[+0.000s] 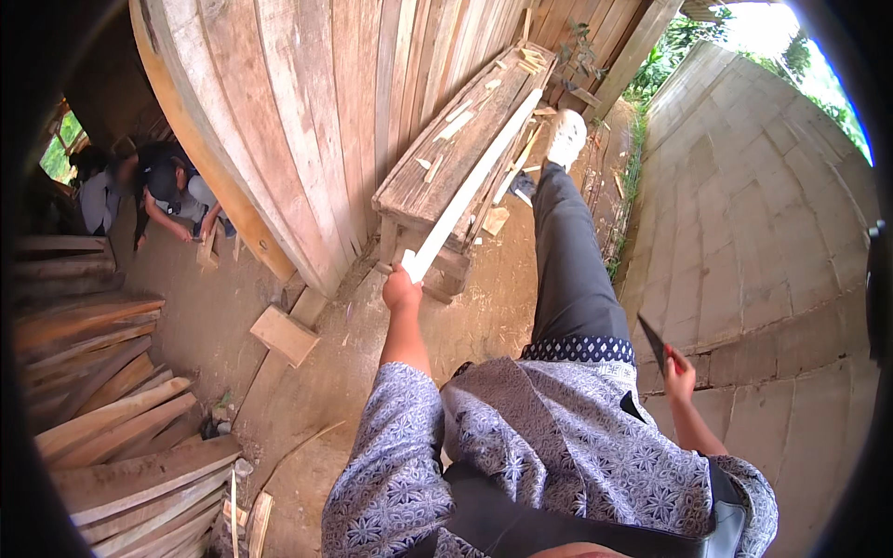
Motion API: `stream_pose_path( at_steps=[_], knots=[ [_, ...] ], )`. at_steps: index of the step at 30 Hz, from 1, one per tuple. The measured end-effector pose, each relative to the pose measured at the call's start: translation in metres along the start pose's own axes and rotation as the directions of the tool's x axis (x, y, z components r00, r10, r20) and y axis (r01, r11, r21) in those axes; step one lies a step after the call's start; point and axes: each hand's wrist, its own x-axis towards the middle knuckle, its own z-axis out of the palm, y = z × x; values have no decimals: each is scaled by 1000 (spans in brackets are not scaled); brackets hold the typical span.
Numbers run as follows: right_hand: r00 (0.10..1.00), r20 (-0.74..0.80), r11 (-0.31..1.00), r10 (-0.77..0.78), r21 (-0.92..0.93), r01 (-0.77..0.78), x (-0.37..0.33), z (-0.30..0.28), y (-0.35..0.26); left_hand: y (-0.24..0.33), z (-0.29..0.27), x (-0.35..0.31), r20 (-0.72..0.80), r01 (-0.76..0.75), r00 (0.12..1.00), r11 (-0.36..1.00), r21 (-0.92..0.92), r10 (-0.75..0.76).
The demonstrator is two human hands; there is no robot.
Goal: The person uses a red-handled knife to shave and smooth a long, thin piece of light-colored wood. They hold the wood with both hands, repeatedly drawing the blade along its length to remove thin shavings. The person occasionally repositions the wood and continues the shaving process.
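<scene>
A long pale wooden strip (479, 181) slants over a weathered wooden bench (437, 172), its near end in my closed left hand (403, 290). A small white piece shows at the same hand, and I cannot tell whether it is part of the strip. Out to the right, my right hand (680, 376) is wrapped around the red handle of a tool with a dark tapered blade (653, 343). The blade points up and away, apart from the strip. My white shoe (566, 139) is near the strip's far end; whether it touches the strip is unclear.
Wood offcuts (531, 61) lie on the bench, against a plank wall (316, 121). A wooden block (285, 336) sits on the floor to the left. Stacked timber (139, 465) fills the lower left. Another person (172, 186) crouches far left. A large panelled surface (753, 205) stands at right.
</scene>
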Motion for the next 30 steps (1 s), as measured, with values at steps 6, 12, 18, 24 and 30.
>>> stream_pose_path(
  at_steps=[6, 12, 18, 24, 30],
  knots=[
    [977, -129, 974, -169, 132, 186, 52, 7, -20, 18, 5, -13, 10, -22, 1000, 997, 79, 21],
    [991, 117, 886, 65, 451, -112, 70, 44, 8, 24, 25, -14, -37, -51, 998, 988, 144, 57],
    [827, 419, 888, 374, 95, -449, 122, 94, 27, 6, 9, 4, -104, -1, 992, 795, -607, -78],
    [755, 527, 819, 390, 175, -546, 183, 132, 108, 120, -96, -49, 119, 208, 965, -412, -887, 232],
    [509, 832, 731, 220, 205, -651, 259, 154, 204, 237, -103, -48, 25, 234, 916, -481, -845, 401]
  ],
)
